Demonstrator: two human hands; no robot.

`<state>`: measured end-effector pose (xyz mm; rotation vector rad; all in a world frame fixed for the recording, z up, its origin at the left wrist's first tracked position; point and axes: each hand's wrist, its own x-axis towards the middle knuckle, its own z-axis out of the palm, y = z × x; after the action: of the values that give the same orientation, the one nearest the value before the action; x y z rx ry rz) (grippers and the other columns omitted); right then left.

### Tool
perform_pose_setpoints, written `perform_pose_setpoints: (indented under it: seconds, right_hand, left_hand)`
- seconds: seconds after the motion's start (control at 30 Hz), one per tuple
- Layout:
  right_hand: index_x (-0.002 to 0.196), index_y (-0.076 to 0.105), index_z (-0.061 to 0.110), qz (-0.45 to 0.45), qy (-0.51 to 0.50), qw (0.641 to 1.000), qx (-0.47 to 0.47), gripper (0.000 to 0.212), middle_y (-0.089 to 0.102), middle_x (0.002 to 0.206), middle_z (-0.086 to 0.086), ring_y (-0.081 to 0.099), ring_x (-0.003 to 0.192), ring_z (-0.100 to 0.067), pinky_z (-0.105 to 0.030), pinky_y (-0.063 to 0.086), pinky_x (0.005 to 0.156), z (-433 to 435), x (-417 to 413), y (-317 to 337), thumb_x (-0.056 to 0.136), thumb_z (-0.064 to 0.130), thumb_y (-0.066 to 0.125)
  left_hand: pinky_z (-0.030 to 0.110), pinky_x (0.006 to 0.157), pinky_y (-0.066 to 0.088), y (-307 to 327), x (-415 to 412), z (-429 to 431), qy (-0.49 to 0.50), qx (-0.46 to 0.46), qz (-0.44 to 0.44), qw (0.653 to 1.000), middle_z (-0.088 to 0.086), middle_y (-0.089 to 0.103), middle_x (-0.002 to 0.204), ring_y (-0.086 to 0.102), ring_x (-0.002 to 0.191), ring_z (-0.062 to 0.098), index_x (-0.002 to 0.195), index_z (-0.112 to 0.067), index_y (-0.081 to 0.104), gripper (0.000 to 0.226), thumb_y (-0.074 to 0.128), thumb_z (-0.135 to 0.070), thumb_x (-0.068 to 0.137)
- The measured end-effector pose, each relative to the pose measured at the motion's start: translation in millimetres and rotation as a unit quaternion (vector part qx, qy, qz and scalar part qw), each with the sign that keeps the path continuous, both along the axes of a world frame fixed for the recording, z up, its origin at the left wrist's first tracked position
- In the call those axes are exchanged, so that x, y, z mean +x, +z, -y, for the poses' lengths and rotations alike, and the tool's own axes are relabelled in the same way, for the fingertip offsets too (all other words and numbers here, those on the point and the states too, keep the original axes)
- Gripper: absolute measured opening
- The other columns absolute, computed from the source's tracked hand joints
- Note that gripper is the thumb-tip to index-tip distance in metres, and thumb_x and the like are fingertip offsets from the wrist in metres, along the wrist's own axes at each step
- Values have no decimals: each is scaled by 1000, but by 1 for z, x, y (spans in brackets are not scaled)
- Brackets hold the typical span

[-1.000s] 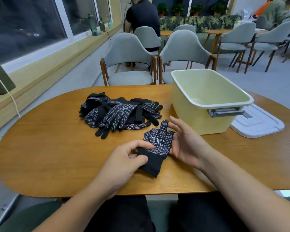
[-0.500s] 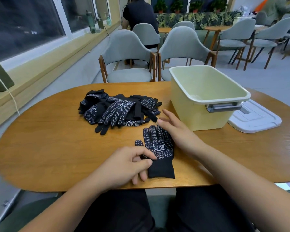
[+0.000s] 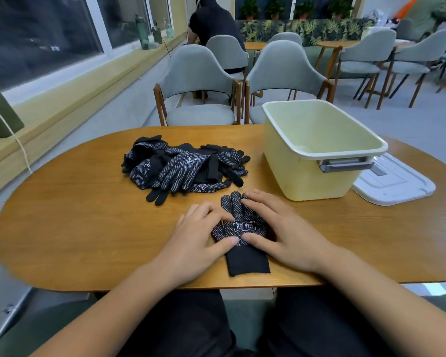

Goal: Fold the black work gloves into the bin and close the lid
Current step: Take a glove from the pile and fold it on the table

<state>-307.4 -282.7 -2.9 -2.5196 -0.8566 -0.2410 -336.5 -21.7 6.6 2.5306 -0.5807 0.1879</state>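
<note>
- The black work glove, knit fabric dotted white with a white boxed logo, lies flat at the near edge of the oval wooden table. Its fingers point away from the person and its plain black cuff points toward the table's edge.
- The left hand rests palm-down on the glove's left side. Its fingers are straight and relaxed, and its thumb lies across the glove just below the logo. It grasps nothing.
- The right hand lies flat in the same way on the glove's right side, with its fingertips over the glove's fingers. Its thumb almost meets the left thumb below the logo. It too is released, pressing rather than gripping.
- The pile of black work gloves, of the same dotted kind, sits loose and tangled beyond the hands near the middle of the table, apart from the single glove.
- The pale yellow rectangular plastic bin stands uncovered to the right of the pile. A grey handle is on its near end, and part of its bare floor is in view.
- The flat white plastic lid lies on the table just beside the bin, to its right and partly behind it.
- Two grey upholstered chairs with wooden legs stand at the table's far side.
- A person in black is beyond them, back turned.
</note>
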Motion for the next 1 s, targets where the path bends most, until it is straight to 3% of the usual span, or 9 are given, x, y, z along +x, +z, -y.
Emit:
perform_pose_setpoints:
  seconds: [0.2, 0.4, 0.6, 0.77, 0.87, 1.0]
  right_hand:
    - [165, 39, 27, -36, -27, 997, 58, 78, 38, 170, 9, 21, 161, 0, -32, 21, 132, -9, -7, -2, 101, 65, 62]
    - [170, 24, 31, -21, -31, 999, -10, 93, 28, 175, 10, 11, 164, -2, -33, 17, 133, -12, -12, -7, 96, 78, 55]
    - [170, 21, 32, -25, -37, 999, -10, 95, 25, 176, 12, 8, 164, -1, -29, 13, 132, -14, -13, -6, 96, 80, 53]
    - [169, 21, 36, -39, -48, 998, 1, 93, 26, 176, 12, 9, 164, 0, -37, 19, 133, -15, -12, -7, 94, 84, 50]
    - [170, 19, 37, -34, -52, 998, -11, 94, 22, 176, 14, 6, 164, -2, -39, 20, 134, -15, -14, -7, 95, 85, 48]
    - [170, 18, 40, -32, -53, 998, -25, 91, 17, 177, 17, 3, 165, -3, -41, 21, 134, -16, -13, -5, 95, 87, 45]
  left_hand:
    - [35, 113, 36, -4, -2, -8, 3, -13, 0, 1000, -30, 46, 131, 41, 131, -1, 133, -45, 61, 55, 60, -76, 88]
    - [33, 110, 31, -5, -3, -13, -6, -2, -7, 1000, -33, 46, 135, 38, 136, -4, 130, -47, 63, 56, 66, -77, 82]
    - [36, 114, 31, -7, -2, -16, -9, 4, -10, 1000, -35, 46, 137, 35, 139, -6, 130, -49, 63, 59, 66, -80, 80]
    - [39, 115, 36, -7, -2, -18, -11, -15, -11, 1000, -34, 50, 134, 40, 137, -3, 129, -48, 63, 59, 69, -77, 79]
    - [36, 111, 46, -6, 6, -18, 15, -92, -4, 996, -25, 58, 126, 54, 127, 2, 123, -41, 68, 43, 77, -59, 85]
    - [29, 93, 53, 12, 30, -25, 88, -144, 86, 982, -16, 67, 105, 65, 102, 7, 106, -31, 73, 22, 83, -22, 89]
